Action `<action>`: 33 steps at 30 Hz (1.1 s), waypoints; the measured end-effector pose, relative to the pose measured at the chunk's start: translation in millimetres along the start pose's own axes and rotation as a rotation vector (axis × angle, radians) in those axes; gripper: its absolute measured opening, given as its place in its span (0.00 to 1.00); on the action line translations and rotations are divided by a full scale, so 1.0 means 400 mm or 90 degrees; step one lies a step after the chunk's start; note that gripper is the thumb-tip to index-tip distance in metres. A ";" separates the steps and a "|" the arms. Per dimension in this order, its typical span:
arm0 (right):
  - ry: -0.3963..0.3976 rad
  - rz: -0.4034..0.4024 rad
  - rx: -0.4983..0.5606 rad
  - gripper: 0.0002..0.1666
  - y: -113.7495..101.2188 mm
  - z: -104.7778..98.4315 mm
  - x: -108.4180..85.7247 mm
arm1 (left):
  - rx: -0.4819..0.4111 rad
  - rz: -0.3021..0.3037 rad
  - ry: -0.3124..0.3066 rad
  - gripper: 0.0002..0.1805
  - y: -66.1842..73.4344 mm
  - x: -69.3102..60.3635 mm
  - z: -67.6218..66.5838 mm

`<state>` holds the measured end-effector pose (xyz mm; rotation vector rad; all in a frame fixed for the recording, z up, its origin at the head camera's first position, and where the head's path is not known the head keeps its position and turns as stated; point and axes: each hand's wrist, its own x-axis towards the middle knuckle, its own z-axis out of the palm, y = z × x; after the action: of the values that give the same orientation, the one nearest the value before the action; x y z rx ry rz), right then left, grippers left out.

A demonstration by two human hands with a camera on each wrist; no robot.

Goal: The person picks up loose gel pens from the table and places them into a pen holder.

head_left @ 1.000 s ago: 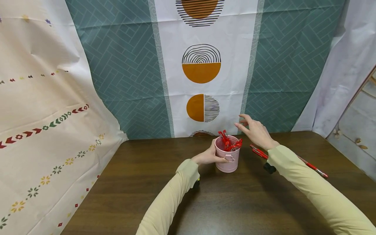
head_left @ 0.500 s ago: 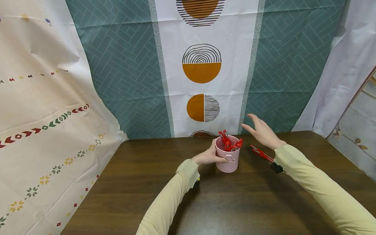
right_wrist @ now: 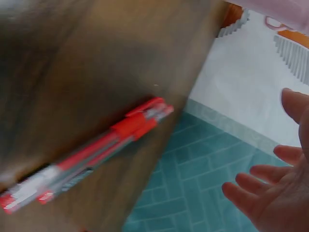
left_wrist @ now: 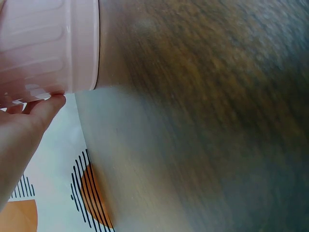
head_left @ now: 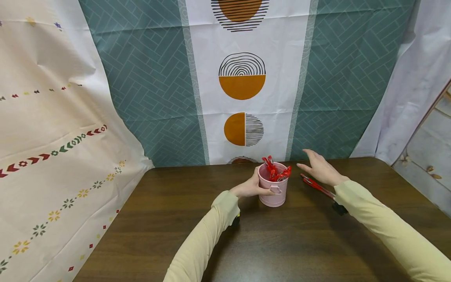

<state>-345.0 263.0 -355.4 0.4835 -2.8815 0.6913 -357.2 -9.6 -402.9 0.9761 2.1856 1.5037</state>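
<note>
A small pink bucket (head_left: 271, 199) stands upright on the table, with several red pens (head_left: 273, 172) leaning inside it. My left hand (head_left: 248, 188) grips it from the left, thumb across the front near the small handle; the left wrist view shows the bucket wall (left_wrist: 36, 41) and fingers bent against it. To the right of the bucket, my right hand (head_left: 324, 170) hovers with fingers spread, holding nothing. Below it lie two red pens (right_wrist: 99, 150) side by side, apart from the hand (right_wrist: 277, 193) in the right wrist view. My right sleeve partly covers them in the head view.
The brown wooden table (head_left: 176, 219) ends at a back edge, where a green and white patterned cloth (head_left: 243, 86) hangs. A cream cloth (head_left: 63, 156) with flower prints drapes along the left. A pale cloth (head_left: 398, 98) hangs at the right.
My right hand has moved rightward away from the bucket, then lowered toward the pens, its fingers spreading. My left hand and the bucket have stayed in place.
</note>
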 end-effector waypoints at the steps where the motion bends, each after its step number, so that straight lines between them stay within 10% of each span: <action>1: -0.006 0.002 -0.006 0.49 0.006 0.005 -0.004 | -0.001 0.000 0.000 0.50 -0.001 0.001 0.000; 21: -0.051 -0.037 -0.121 0.24 0.055 0.065 -0.029 | 0.005 0.008 0.000 0.50 0.005 0.002 0.004; 33: -0.067 -0.025 -0.158 0.26 0.086 0.079 -0.011 | 0.016 0.006 0.003 0.50 -0.001 0.003 0.002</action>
<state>-354.3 278.5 -398.5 0.5551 -2.9897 0.3035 -357.8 -8.3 -403.4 0.9932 2.2117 1.4873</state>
